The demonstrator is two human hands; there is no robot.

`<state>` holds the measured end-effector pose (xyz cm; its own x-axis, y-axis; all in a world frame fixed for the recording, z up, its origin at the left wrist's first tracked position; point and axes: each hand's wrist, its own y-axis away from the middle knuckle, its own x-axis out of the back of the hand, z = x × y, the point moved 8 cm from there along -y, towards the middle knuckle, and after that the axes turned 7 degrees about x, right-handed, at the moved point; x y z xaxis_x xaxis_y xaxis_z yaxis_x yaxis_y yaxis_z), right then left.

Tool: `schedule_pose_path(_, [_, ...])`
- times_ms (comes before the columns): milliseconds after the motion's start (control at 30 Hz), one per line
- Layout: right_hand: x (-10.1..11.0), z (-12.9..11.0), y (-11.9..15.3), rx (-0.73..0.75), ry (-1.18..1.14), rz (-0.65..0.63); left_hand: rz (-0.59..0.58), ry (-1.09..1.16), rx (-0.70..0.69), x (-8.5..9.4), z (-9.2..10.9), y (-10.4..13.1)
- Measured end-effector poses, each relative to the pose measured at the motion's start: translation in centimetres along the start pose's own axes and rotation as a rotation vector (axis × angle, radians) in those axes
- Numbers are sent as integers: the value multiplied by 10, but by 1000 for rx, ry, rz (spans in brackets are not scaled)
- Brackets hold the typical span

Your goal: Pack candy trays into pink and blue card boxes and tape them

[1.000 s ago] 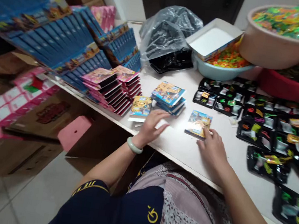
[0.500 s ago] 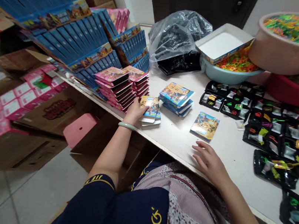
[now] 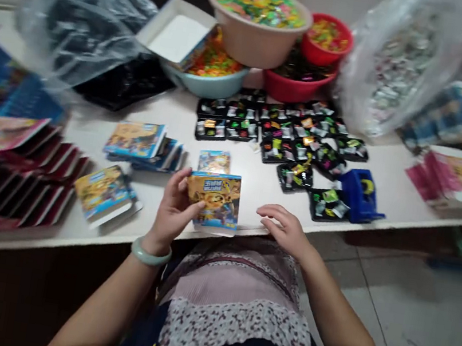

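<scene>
My left hand, with a pale bangle at the wrist, grips a blue and yellow printed cardboard box by its left side, thumb on the front. The box is held near the table's front edge. To its right, my right hand is apart from it, fingers loosely bent and holding nothing. Behind the held box lies another small printed box. Left of my left hand a similar box rests at an angle, with a stack of blue boxes behind it.
Rows of black trays with small wrapped pieces lie right of centre, beside a blue tape dispenser. Behind stand a beige tub, a light blue basin and a clear bag. Pink boxes are stacked at left.
The view has swung right. My left hand has picked up a printed box from the pile at left and brought it in front of me. My right hand stays free.
</scene>
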<state>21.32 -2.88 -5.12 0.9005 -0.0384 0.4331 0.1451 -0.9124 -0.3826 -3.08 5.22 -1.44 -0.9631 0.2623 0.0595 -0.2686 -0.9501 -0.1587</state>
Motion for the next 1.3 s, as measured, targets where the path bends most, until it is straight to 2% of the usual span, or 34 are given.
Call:
schedule_pose_path(33, [23,4,4,-9,59,58,-26,-24,-32,-23,-7,-8])
schedule_pose_path(100, [85,16,21,-79,246,239,-31,-86,-100,-52,-17,-19])
schedule_pose_path(200, [188,38,64,-330,625,524,-26,-202,-202,-67,-26,-28])
schedule_pose_path(267, [234,50,87,-500,835,550,-74,-304,-263,-71,-26,-30])
schedule_pose_path(333, [256,62,95,-605,955,453,-116,-398,-302,-75,-24,-31])
schedule_pose_path(433, [261,77,93,-687,986,314,-127,-468,-287,-80,-16,-33])
schedule_pose_path(567, [260,91,91,-707,839,315,-158,-497,-261,-90,-13,-33])
schedule_pose_path(633, [260,98,94,-665,687,393,-161,-499,-262,-91,-14,-34])
schedule_pose_path(733, [256,113,111,-652,292,642,-154,-496,-280,-90,-15,-34])
schedule_pose_path(800, [247,123,124,-681,87,763,-164,-502,-293,-91,-14,-34])
schedule_pose_path(900, [235,126,133,-701,18,802,-181,-523,-306,-93,-11,-35])
schedule_pose_path(1000, [238,123,133,-685,90,767,-190,-534,-328,-95,-7,-35])
schedule_pose_path(1167, [250,100,130,-698,535,556,-217,-518,-426,-101,5,-31])
schedule_pose_path(1233, [234,85,123,-692,480,489,-211,-529,-434,-104,10,-29])
schedule_pose_path(1300, [197,66,104,-642,230,420,-203,-540,-414,-109,14,-26])
